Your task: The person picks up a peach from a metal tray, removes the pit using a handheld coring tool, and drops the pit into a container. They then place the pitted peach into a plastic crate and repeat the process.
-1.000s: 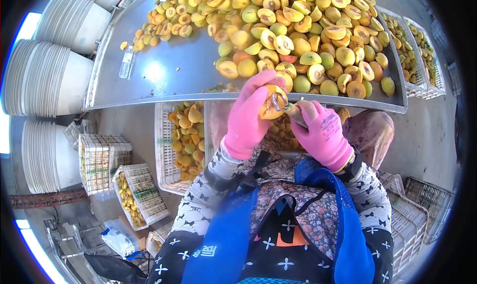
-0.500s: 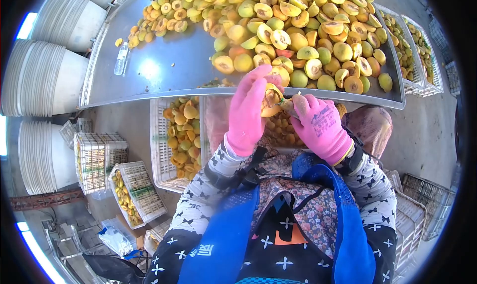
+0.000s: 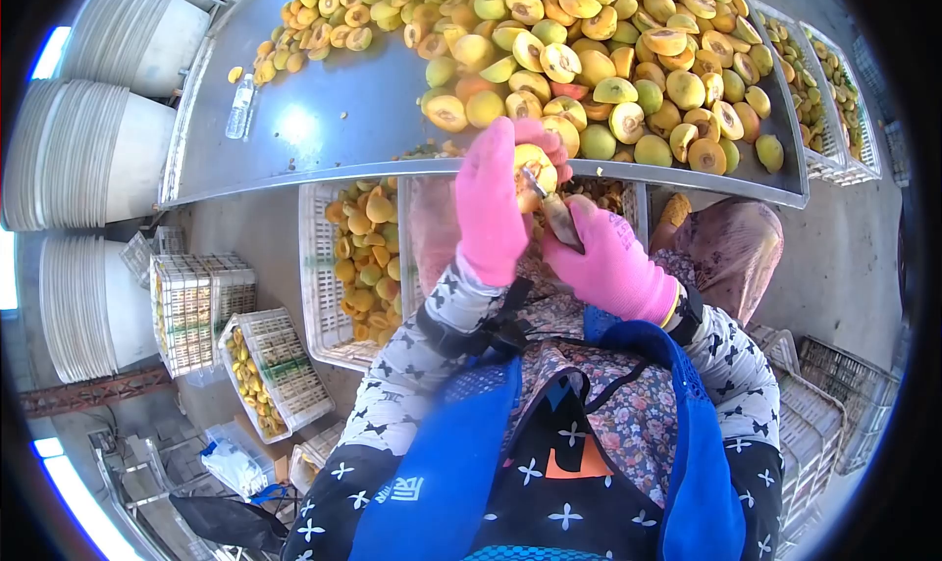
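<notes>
My left hand (image 3: pixel 494 193), in a pink glove, holds a cut peach half (image 3: pixel 531 174) near the table's front edge. In my right hand (image 3: pixel 610 265), also gloved in pink, is a small tool (image 3: pixel 559 216) with a wooden-looking handle. Its metal tip meets the cut face of the peach half. Behind my hands, a heap of halved yellow peaches (image 3: pixel 628 90) lies on the metal table (image 3: pixel 343 139).
A plastic bottle (image 3: pixel 239 107) lies at the table's left. Below the table, a white crate (image 3: pixel 316 267) holds peach pieces. More crates (image 3: pixel 285 370) stand lower left, and others (image 3: pixel 814 414) at right. Stacked white tubs (image 3: pixel 74 154) line the far left.
My right hand has moved a little left and down, with the tool now more plainly visible at the peach half. The fruit half is turned differently in my left hand.
</notes>
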Tool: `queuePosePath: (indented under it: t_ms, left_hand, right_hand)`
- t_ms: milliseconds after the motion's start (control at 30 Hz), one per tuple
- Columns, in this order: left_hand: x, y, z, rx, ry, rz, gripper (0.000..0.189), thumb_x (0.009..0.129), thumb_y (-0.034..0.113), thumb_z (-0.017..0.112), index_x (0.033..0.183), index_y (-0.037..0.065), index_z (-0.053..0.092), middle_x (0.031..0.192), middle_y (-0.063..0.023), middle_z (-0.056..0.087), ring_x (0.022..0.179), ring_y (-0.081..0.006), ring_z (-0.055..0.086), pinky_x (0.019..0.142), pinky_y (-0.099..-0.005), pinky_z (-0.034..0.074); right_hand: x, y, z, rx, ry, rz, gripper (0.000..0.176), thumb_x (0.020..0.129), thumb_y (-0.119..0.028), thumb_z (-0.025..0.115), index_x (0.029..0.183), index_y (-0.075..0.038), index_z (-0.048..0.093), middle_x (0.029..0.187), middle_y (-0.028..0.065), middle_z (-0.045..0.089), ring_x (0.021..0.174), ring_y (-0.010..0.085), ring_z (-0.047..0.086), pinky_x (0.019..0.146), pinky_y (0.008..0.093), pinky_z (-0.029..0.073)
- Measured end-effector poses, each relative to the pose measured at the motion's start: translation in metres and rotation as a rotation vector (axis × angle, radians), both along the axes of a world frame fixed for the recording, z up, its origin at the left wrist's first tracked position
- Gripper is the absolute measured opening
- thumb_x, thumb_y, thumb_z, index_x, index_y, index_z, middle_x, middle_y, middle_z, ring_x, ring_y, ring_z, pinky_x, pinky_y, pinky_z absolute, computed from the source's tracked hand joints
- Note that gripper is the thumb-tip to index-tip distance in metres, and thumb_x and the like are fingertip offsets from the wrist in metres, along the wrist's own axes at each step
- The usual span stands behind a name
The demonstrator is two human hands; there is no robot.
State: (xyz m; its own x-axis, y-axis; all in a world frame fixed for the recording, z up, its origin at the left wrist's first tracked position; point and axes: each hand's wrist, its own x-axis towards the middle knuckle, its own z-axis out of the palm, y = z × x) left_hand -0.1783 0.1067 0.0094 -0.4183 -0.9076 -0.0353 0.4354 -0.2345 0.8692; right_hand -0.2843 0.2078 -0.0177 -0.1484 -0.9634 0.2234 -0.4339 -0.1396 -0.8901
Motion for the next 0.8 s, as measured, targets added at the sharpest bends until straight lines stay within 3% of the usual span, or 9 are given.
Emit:
queuePosePath:
  t_ms: [33,133,233,333,433,533,633,733,800]
  left_hand:
    - [0.001,0.001,-0.001,-0.015,-0.036,0.025,0.028,0.104,0.025,0.05,0.105,-0.001,0.062,0.09,-0.0098,0.066,0.08,-0.0183,0.066,0.071,-0.0318,0.057]
    - [0.002,0.005,-0.005,-0.079,-0.155,0.068,0.038,0.104,0.032,0.05,0.093,-0.001,0.065,0.085,-0.0114,0.067,0.076,-0.0185,0.066,0.069,-0.0313,0.057]
    - [0.003,0.004,-0.014,-0.186,-0.239,0.091,0.041,0.104,0.035,0.05,0.097,-0.003,0.066,0.088,-0.0136,0.07,0.073,-0.0203,0.069,0.067,-0.0306,0.058]
    - [0.005,-0.005,0.001,0.164,-0.223,-0.119,0.038,0.103,0.032,0.052,0.093,-0.002,0.066,0.081,-0.0099,0.067,0.072,-0.0154,0.064,0.064,-0.0284,0.054]
    - [0.008,-0.008,-0.004,0.19,-0.222,-0.215,0.041,0.102,0.034,0.053,0.091,-0.003,0.066,0.08,-0.0094,0.067,0.068,-0.0153,0.063,0.063,-0.0258,0.053]
    - [0.008,-0.005,-0.01,-0.043,-0.344,-0.173,0.044,0.101,0.038,0.054,0.089,-0.002,0.067,0.08,-0.0105,0.068,0.066,-0.0174,0.065,0.063,-0.0258,0.052]
    - [0.005,-0.003,-0.011,-0.103,-0.437,-0.144,0.047,0.101,0.042,0.053,0.088,-0.002,0.068,0.081,-0.0114,0.068,0.066,-0.0192,0.066,0.063,-0.0258,0.053]
    - [0.011,-0.014,-0.008,0.062,-0.32,-0.378,0.048,0.101,0.042,0.052,0.087,-0.001,0.067,0.082,-0.0117,0.068,0.066,-0.0191,0.066,0.063,-0.0264,0.053]
    - [0.013,-0.013,-0.012,0.252,-0.279,-0.378,0.048,0.101,0.043,0.051,0.087,-0.001,0.066,0.082,-0.0124,0.068,0.066,-0.0198,0.067,0.064,-0.0271,0.054]
  right_hand:
    - [0.001,0.0,-0.002,-0.012,-0.01,0.013,0.021,0.084,-0.013,0.069,0.09,-0.002,0.051,0.07,0.0177,0.055,0.064,0.0422,0.056,0.058,0.0462,0.043]
    - [-0.01,-0.001,0.032,0.741,-0.791,0.227,0.016,0.085,-0.012,0.067,0.091,-0.005,0.053,0.066,0.0099,0.056,0.055,0.0306,0.057,0.053,0.0397,0.044]
    - [-0.007,-0.002,0.025,0.738,-0.84,0.241,0.014,0.086,-0.011,0.064,0.093,-0.006,0.053,0.066,0.0029,0.055,0.05,0.0163,0.055,0.046,0.0308,0.042]
    - [-0.001,0.0,-0.037,-0.069,-0.023,0.109,0.014,0.085,-0.01,0.062,0.092,-0.004,0.052,0.066,0.0012,0.053,0.048,0.0094,0.051,0.042,0.0247,0.038]
    - [-0.011,0.0,0.004,0.621,-0.558,0.228,0.016,0.084,-0.013,0.066,0.093,-0.003,0.056,0.068,0.0027,0.056,0.051,0.0103,0.053,0.044,0.0259,0.039]
    - [-0.024,-0.001,0.013,0.798,-0.907,0.411,0.015,0.085,-0.013,0.065,0.093,-0.003,0.057,0.066,0.0022,0.056,0.051,0.0106,0.053,0.045,0.0256,0.04]
    - [-0.031,0.002,0.006,0.752,-1.009,0.535,0.014,0.086,-0.014,0.064,0.094,-0.004,0.058,0.067,0.0022,0.057,0.05,0.0109,0.053,0.046,0.0247,0.04]
    - [-0.026,0.004,0.007,0.767,-0.662,0.359,0.015,0.086,-0.015,0.065,0.094,-0.004,0.059,0.07,0.0016,0.057,0.053,0.0091,0.053,0.047,0.0232,0.042]
    - [-0.026,0.008,0.007,0.66,-0.626,0.44,0.014,0.083,-0.013,0.067,0.091,-0.005,0.059,0.069,-0.0009,0.056,0.051,0.0075,0.051,0.045,0.0225,0.039]
